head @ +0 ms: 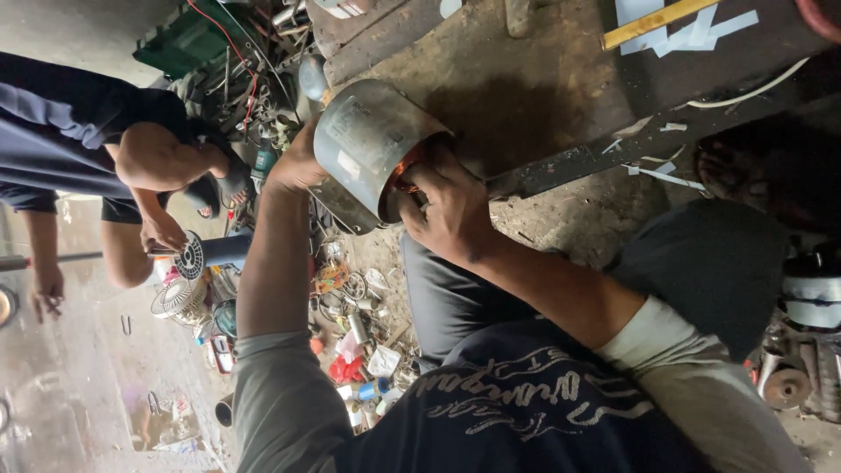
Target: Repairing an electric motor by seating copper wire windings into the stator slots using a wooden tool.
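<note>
A grey metal motor housing, cylindrical with a pale label on its side, is held up above the dirty floor. Orange copper windings show at its open end. My left hand cups the closed far end and side of the housing. My right hand is at the open end, its fingers curled over the rim and onto the windings. My dark shirt with grey sleeves fills the bottom of the view.
Another person squats at the left, one hand on a white fan part. Small parts and scraps litter the floor between us. A green crate with tools lies beyond, a dark metal bar to the right, and a machine at the right edge.
</note>
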